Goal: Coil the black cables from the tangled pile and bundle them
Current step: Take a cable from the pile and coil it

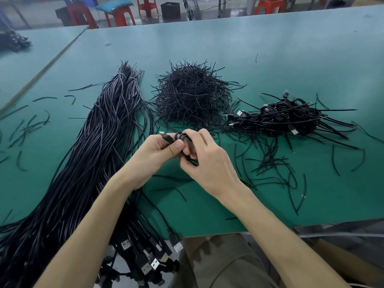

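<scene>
I see the cable in work as a small black coil [180, 136], a few tight loops held just above the green table [270, 48], between the two hands and just in front of the pile of short black ties [191, 96]. Its USB plug [166, 138] sticks out to the left of the loops. The left hand [158, 150] pinches the plug end against the loops, thumb [176, 146] pressed on top and the other fingers curled beneath. The right hand [209, 161] is wrapped round the other side of the coil, its fingers [199, 135] bent close together over it. On my left lies the long bundle of straight cables [87, 154], with its plug ends [149, 258] hanging off the near edge. On my right sits a heap of coiled cables [286, 117]. Most of the coil is hidden behind the knuckles, so I cannot tell how many loops it has or where its free end runs. The long bundle is cut off at the lower left.
</scene>
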Demonstrator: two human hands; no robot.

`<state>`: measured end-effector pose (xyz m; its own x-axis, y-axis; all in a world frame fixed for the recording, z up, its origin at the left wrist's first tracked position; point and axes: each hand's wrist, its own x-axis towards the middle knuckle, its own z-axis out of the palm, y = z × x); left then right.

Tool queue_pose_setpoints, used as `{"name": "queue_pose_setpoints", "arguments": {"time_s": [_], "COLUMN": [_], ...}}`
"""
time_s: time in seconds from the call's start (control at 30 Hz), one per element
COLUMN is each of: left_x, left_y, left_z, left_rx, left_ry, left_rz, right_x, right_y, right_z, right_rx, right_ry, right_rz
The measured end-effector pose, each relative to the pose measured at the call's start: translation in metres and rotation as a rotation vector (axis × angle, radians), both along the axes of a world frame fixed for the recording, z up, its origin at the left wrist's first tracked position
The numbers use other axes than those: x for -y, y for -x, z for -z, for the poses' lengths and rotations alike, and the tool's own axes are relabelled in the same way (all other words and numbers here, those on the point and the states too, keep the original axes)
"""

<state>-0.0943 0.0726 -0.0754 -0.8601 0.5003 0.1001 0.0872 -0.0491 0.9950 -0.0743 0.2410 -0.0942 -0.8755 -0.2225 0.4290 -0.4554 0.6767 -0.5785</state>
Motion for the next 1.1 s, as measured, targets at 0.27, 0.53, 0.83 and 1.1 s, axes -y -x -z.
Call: {"name": "queue_pose_setpoints", "arguments": {"time_s": [0.27,0.53,0.83,1.1], "left_x": [0.005,0.01,0.008,0.005], "left_y": [0.003,0.008,0.007,0.007], "left_z": [0.007,0.008,0.01,0.012], "left_rx": [-0.07,-0.11,-0.172,-0.158], "left_ry": [0.165,0.116,0.097,0.055], "left_rz": [-0.167,-0.244,-0.196,-0.324], "right_x": [-0.005,-0.006,-0.007,-0.005], "right_y": [0.002,0.004,0.004,0.003], "right_z": [0.001,0.001,0.0,0.002], "right_rx": [0.037,0.087,0.071,0.089], "right_ry": [0.007,0.105,0.116,0.072], "right_rz": [-0.017,-0.076,-0.095,-0.014]}}
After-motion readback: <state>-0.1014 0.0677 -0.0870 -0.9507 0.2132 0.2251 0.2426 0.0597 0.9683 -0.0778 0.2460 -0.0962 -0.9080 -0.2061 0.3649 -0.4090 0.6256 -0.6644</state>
